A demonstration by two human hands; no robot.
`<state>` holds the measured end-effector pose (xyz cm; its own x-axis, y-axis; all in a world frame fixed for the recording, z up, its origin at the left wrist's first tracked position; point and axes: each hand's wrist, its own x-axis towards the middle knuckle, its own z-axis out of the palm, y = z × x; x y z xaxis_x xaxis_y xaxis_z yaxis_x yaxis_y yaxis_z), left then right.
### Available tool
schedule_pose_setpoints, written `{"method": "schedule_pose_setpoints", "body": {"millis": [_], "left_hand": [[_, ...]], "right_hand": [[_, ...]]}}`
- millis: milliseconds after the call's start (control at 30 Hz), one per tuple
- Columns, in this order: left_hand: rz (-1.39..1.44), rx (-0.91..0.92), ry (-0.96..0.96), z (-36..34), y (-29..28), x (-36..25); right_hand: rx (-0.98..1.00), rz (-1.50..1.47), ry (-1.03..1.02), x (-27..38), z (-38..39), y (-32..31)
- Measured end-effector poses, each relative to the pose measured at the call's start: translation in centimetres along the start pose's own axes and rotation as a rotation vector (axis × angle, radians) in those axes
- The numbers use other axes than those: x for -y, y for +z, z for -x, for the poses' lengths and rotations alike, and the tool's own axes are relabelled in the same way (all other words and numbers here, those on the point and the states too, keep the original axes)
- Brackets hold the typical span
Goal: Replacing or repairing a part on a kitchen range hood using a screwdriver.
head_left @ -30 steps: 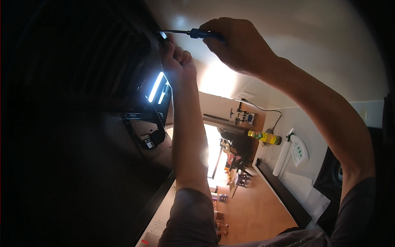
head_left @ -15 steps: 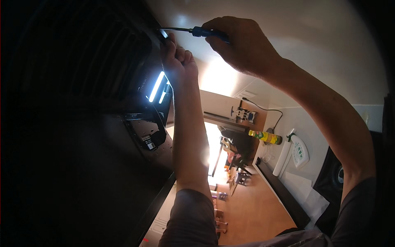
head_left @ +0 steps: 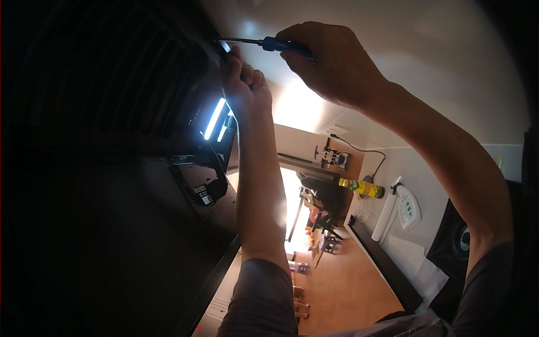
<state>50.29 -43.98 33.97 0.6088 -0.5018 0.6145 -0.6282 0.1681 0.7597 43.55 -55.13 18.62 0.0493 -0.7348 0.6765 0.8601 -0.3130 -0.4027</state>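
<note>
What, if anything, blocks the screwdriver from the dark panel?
Nothing visible: the blue screwdriver in the right hand runs unobstructed to the edge of the dark panel. The left hand lies beside it; tip contact is unclear.

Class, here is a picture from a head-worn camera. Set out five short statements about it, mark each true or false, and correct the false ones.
1. The right hand grips a blue-handled tool. True.
2. The left hand is wrapped around a drink bottle. False: it is raised near the tool's far end, its fingers curled.
3. The yellow bottle appears to the left of the white spray bottle in the picture. True.
4. The light strip beside the left forearm is dark. False: it glows bright bluish white.
5. The tool's shaft points toward the picture's right edge. False: it points left.
</note>
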Motion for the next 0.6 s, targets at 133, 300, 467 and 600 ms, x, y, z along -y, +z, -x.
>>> {"method": "schedule_pose_setpoints", "body": {"millis": [133,300,467,600], "left_hand": [[0.009,0.024,-0.011,-0.18,-0.20,0.05],[0.031,0.033,-0.021,0.00,-0.03,0.10],[0.009,-0.012,-0.018,0.13,0.32,0.16],[0.038,0.029,-0.028,-0.05,-0.10,0.17]], "right_hand": [[-0.023,0.024,-0.031,0.19,0.01,0.09],[-0.011,0.039,-0.033,0.36,0.16,-0.02],[0.001,0.035,-0.038,0.49,0.16,-0.19],[-0.005,0.007,-0.016,0.55,0.07,-0.39]]}}
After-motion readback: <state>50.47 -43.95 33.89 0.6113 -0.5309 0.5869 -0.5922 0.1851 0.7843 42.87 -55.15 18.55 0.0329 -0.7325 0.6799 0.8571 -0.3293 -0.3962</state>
